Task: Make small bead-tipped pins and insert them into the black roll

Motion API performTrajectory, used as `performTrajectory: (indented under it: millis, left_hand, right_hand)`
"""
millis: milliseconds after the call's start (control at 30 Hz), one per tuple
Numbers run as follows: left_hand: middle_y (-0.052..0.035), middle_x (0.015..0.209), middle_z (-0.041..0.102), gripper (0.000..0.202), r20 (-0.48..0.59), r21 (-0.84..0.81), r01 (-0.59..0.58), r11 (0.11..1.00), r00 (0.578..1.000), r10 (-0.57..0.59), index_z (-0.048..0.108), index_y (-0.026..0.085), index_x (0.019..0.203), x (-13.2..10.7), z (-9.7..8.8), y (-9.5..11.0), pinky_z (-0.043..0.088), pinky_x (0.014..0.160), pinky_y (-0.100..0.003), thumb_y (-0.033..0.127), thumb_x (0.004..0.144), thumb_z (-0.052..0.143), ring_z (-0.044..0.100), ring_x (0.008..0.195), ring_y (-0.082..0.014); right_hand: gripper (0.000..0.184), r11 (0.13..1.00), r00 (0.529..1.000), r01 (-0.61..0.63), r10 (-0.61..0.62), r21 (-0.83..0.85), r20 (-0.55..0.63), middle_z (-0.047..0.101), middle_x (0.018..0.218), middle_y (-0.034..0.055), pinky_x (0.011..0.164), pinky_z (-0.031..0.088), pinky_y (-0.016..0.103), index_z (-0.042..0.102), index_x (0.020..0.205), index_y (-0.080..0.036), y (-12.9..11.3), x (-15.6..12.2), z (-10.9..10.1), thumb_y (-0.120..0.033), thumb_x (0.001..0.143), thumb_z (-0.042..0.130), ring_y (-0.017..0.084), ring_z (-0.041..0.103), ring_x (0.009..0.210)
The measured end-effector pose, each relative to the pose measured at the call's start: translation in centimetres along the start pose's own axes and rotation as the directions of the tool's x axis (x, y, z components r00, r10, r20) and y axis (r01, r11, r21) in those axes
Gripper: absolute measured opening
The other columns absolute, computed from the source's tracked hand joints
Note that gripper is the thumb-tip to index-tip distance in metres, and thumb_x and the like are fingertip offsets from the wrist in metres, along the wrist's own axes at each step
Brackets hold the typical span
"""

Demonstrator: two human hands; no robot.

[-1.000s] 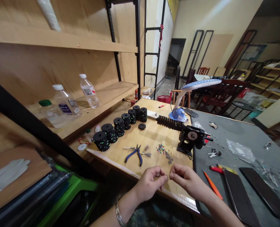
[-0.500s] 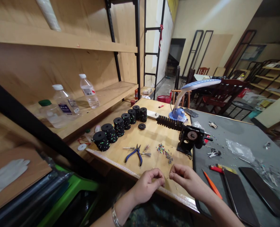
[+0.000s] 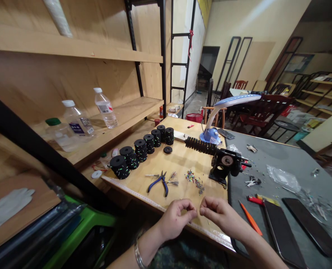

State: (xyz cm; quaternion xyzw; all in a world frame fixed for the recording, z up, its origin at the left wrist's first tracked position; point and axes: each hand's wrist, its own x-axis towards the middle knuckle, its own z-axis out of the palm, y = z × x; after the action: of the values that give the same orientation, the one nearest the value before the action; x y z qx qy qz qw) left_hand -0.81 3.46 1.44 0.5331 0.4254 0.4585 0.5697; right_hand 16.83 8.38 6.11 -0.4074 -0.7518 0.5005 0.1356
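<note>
My left hand (image 3: 178, 218) is closed in a pinch above the table's front edge, with its fingertips pointing right. Facing it, my right hand (image 3: 217, 213) pinches too, and only a narrow gap parts the two sets of fingertips. Whatever lies between the fingers is too small to name. Just beyond the hands, a scatter of small coloured beads (image 3: 192, 176) lies on the wood. Blue-handled pliers (image 3: 159, 183) rest with jaws pointing away, left of the beads. Thin wire-like bundles (image 3: 173, 179) lie beside the pliers.
Black foam spools (image 3: 120, 167) stand in a row on the left. A black winding device (image 3: 226, 160) carries a rod of black discs (image 3: 201, 145). Behind it stands a blue lamp (image 3: 210, 135). On the grey mat are an orange tool (image 3: 250, 218) and a dark phone (image 3: 285, 233).
My pinched fingertips have come slightly closer together. The things on the table lie as before.
</note>
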Motion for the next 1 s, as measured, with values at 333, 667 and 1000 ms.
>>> performTrajectory:
  millis: [333,667,1000]
  left_hand:
    - [0.0028,0.065,0.05,0.026,-0.026,-0.035,0.004,0.999,1.0,-0.005,0.052,0.017,0.074,-0.2,-0.6,0.0,0.037,0.066,-0.025,0.039,0.086,0.054,0.046,0.065,-0.0127]
    - [0.0062,0.064,0.042,0.025,0.008,-0.082,0.029,0.996,1.0,-0.028,0.053,0.017,0.09,-0.3,0.1,0.3,0.035,0.057,-0.022,0.041,0.083,0.059,0.042,0.057,-0.0099]
    - [0.0005,0.075,0.048,0.017,-0.099,0.16,-0.113,0.981,0.987,0.13,0.055,0.016,0.069,-0.1,0.2,0.6,0.036,0.064,-0.023,0.025,0.083,0.058,0.047,0.07,-0.0132]
  right_hand:
    - [0.018,0.999,0.999,0.017,-0.018,0.034,0.041,0.045,0.067,-0.003,0.061,0.033,0.026,0.052,0.077,-0.018,-0.6,0.0,-0.5,-0.034,0.082,0.049,0.014,0.041,0.064]
    - [0.011,0.996,0.999,0.027,-0.029,-0.08,-0.03,0.039,0.059,-0.0059,0.053,0.029,0.023,0.048,0.069,-0.019,-0.6,0.1,0.1,-0.023,0.079,0.048,0.011,0.035,0.057]
    - [0.01,0.994,0.998,0.049,-0.052,-0.094,-0.029,0.042,0.061,-0.0054,0.054,0.031,0.022,0.049,0.069,-0.019,-0.9,0.0,-0.3,-0.022,0.079,0.049,0.012,0.038,0.058]
